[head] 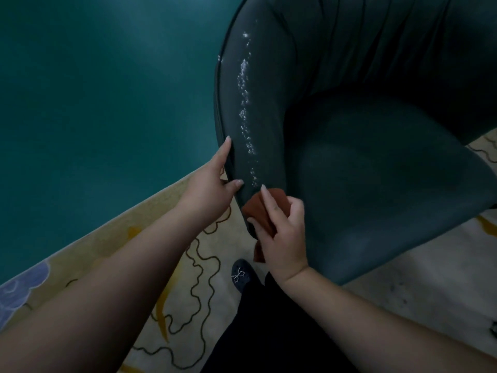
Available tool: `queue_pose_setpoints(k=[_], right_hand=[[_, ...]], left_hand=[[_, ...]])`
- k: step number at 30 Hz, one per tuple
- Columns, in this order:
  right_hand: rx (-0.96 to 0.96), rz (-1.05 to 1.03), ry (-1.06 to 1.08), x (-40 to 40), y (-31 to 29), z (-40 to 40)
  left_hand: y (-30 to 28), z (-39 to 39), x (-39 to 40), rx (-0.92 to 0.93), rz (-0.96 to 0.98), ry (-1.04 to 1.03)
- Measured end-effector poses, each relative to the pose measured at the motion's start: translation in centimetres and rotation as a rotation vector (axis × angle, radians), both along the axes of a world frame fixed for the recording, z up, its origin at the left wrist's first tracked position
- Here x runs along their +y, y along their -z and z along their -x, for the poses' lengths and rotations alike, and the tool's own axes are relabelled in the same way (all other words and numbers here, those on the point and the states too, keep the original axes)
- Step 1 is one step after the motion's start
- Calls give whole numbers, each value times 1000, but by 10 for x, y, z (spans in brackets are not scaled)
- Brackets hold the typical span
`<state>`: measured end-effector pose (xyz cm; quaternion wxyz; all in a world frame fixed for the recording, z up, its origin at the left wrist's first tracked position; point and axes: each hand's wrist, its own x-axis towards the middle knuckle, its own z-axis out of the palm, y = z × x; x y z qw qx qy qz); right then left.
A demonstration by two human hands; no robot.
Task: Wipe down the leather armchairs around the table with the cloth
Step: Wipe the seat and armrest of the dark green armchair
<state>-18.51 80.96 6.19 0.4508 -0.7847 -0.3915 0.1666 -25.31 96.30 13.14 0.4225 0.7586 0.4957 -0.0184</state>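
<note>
The dark teal leather armchair (363, 162) carries a trail of white droplets (246, 109) down its near arm. At the arm's lower end the right hand (282, 232) grips a folded rust-brown cloth (265, 208), pressed to the leather. The left hand (212, 181) pinches the arm's outer edge just beside it. The droplets may run onto the cream patterned carpet (193, 278) if the cloth misses them.

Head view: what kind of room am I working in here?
Probably a lounge or sitting area, though little shows. A teal leather armchair stands on a patterned rug, beside a broad teal surface that may be the table.
</note>
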Motion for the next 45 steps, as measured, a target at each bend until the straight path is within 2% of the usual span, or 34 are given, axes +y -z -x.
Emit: queue_pose_setpoints(k=[4, 9, 16, 22, 27, 35, 40, 45], right_hand=[[-4, -10, 7, 18, -2, -11], [-32, 19, -37, -14, 2, 1], [-25, 13, -20, 49, -12, -28], [7, 17, -54, 12, -8, -14], [-20, 22, 8, 83, -17, -47], [-31, 26, -21, 59, -17, -38], [77, 12, 85, 115, -23, -56], [125, -27, 193, 86, -23, -33]], left_hand=[[2, 0, 0, -29, 4, -14], [4, 1, 4, -143, 93, -90], [1, -3, 16, -175, 214, -205], [3, -4, 18, -233, 283, -249], [4, -5, 23, -255, 302, -255], [6, -11, 51, -273, 358, -208], [4, -23, 77, -224, 274, -142], [1, -28, 97, -205, 267, -22]])
